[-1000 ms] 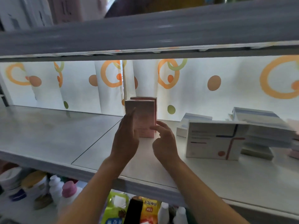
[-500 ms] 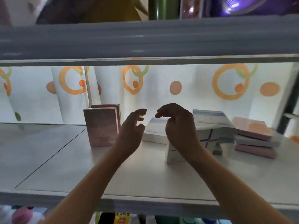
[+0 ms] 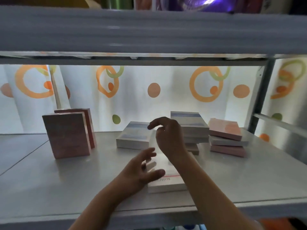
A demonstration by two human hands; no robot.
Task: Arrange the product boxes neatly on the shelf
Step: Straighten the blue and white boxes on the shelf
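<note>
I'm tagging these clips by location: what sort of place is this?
Probably a small shop or stockroom: a tiered metal shelf holds two upright pink boxes and flat stacks of boxes, with a patterned curtain behind.

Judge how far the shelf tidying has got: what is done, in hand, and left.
Done: two pink boxes stand upright together. In hand: both hands open, the left hand over a flat white box, the right hand above. Left: the flat box and two untidy stacks behind.
</note>
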